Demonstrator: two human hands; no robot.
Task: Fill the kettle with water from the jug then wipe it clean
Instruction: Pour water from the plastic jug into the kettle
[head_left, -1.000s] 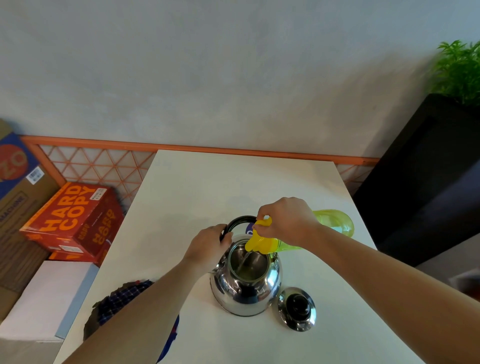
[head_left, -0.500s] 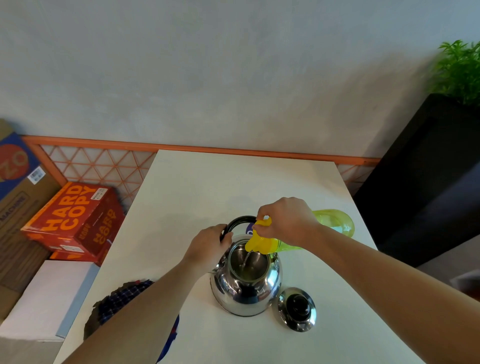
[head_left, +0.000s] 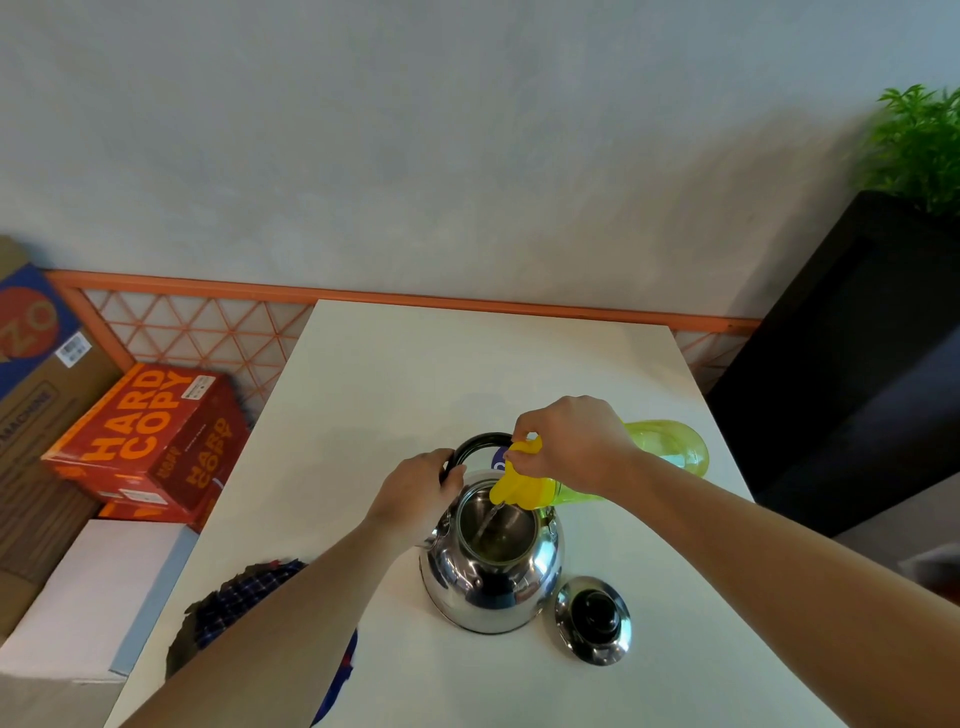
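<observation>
both hands at work over the kettle (head_left: 493, 582): my left hand (head_left: 415, 493) curls round the black handle (head_left: 475, 442), which is folded back away from me, while my right hand (head_left: 571, 447) grips the green jug (head_left: 670, 447) up by its yellow spout cap (head_left: 519, 486). the jug is tipped on its side so that a thin stream of water falls into the open mouth. the kettle stands upright on the white table (head_left: 467, 364), directly below my hands. its lid (head_left: 592, 621) lies nearer to me than my right hand, just beside the kettle body. a checked cloth (head_left: 244, 597) sits under my left forearm at the table's near edge — ready, i judge, for the wipe to come. the filling looks under way, though the level inside is too dim to read. to pour well i'd hold the spout over the middle of the opening, raise the jug's back end slowly as it empties, and brace the handle so the kettle doesn't slide — a quick tilt could splash the steel sides.
</observation>
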